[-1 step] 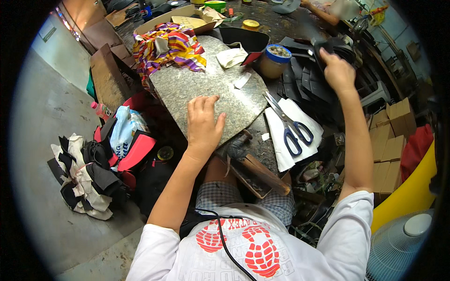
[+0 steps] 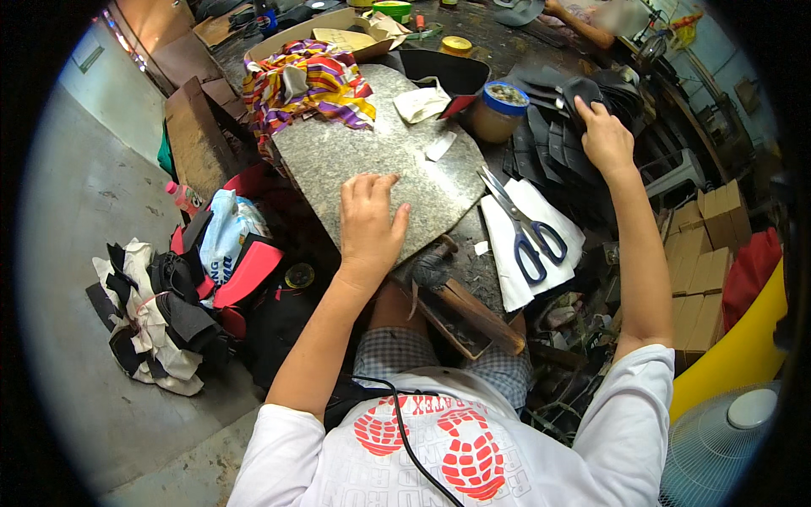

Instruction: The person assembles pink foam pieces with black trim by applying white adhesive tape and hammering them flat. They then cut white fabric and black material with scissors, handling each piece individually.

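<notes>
My left hand [image 2: 369, 221] rests at the near edge of a grey speckled stone slab [image 2: 363, 156], fingers apart and nothing in it. Out to the right, my right hand [image 2: 607, 139] closes its fingers on a black flat piece with a rounded end [image 2: 581, 89], at a pile of similar black pieces [image 2: 545, 144]. Between the slab and that pile stands a jar with a blue rim [image 2: 498, 112], holding something brownish. Blue-handled scissors [image 2: 528, 226] lie on white cloth [image 2: 511, 275]. A small white scrap [image 2: 440, 146] is on the slab.
Striped colourful cloth [image 2: 317, 84] and a folded white cloth [image 2: 421, 103] lie at the slab's far side. Near my lap leans a hammer-like wooden-handled tool [image 2: 473, 308]. Scraps are heaped on the left [image 2: 160, 325]. Cardboard boxes [image 2: 701, 275] and a fan [image 2: 726, 456] stand right. Another person's arm [image 2: 583, 25] is far off.
My right hand has shifted slightly nearer and to the left; the black piece at its fingers, blurred before, is now sharper against the pile. My left hand has hardly moved.
</notes>
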### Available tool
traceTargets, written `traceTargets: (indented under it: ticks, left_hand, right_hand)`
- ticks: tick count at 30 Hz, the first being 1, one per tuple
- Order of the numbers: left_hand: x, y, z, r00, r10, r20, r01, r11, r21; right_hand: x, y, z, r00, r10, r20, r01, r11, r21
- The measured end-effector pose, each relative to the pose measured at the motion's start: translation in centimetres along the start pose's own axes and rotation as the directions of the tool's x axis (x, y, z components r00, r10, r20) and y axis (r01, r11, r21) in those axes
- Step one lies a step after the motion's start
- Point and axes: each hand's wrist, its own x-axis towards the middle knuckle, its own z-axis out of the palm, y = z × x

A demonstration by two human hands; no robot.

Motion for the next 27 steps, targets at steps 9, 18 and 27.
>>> traceTargets:
  ticks: [9,18,27]
  left_hand:
    - [0.5,-0.3,0.1,0.993,-0.104,0.047,0.107,0.993,-0.052]
    - [0.7,-0.7,-0.4,0.988,-0.138,0.066,0.145,0.985,-0.099]
    - [0.6,-0.8,-0.2,0.992,-0.118,0.044,0.123,0.986,-0.112]
  right_hand:
    - [1.8,-6.8,-4.0,0.858,-0.291,-0.423,0.386,0.909,0.158]
    - [10.0,-13.9,-2.1,0.899,-0.291,-0.326,0.323,0.945,0.047]
    - [10.6,-7.8,-5.9,0.949,0.087,-0.302,0.31,-0.109,0.944]
